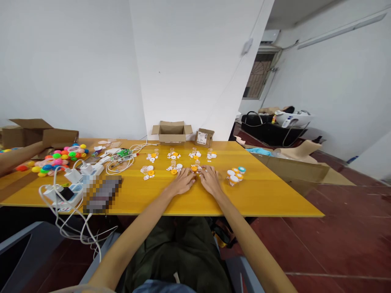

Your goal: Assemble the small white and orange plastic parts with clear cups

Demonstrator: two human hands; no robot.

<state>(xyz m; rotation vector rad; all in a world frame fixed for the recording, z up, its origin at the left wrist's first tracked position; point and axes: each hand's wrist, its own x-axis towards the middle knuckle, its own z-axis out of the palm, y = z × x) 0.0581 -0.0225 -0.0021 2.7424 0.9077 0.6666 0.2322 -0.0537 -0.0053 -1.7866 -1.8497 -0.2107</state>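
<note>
Both my hands are low over the middle of the wooden table, in among a small cluster of parts. The fingers of my left hand (182,182) are bent and close together, with the tips at the left side of an orange round piece (194,168). From the other side, my right hand (210,180) curls its fingers down by small white pieces. Whatever lies under the fingertips is too small to make out. Similar clusters of orange and white discs, small dotted pieces and clear cups (173,163) lie in rows around and behind my hands.
Several lidded cups (234,178) with white, orange and teal tops stand at right. An open cardboard box (172,134) and a smaller box (204,137) sit at the back. Left are a phone (102,195), a power strip (76,189), cables, colourful balls (58,160) and another person's arm (21,158).
</note>
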